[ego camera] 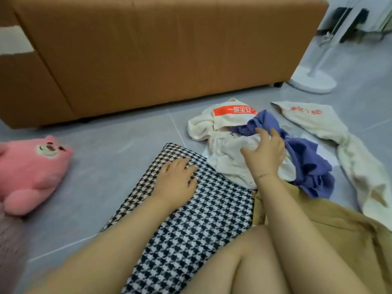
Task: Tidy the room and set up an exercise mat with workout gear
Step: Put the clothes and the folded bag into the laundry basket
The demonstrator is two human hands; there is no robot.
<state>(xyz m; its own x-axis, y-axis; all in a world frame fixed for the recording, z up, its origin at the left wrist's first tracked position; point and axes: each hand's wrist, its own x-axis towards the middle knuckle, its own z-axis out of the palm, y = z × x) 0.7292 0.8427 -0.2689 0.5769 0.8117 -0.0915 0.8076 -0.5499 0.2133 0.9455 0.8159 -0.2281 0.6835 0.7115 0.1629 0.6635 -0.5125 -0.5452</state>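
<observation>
Cream garment (222, 124), crumpled on the floor: red rectangular patch (233, 111) with white Chinese characters, seen upside down. Two of them read 安全; the rest is too blurred to tell.

Cream cloth (314, 122), to the right of it: red printed characters (305, 110), also upside down, not legible.

No other text, number or brand visible.

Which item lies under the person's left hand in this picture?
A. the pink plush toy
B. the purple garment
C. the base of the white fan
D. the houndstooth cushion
D: the left hand rests with fingers spread on the black-and-white houndstooth cushion, which lies on the floor.
</observation>
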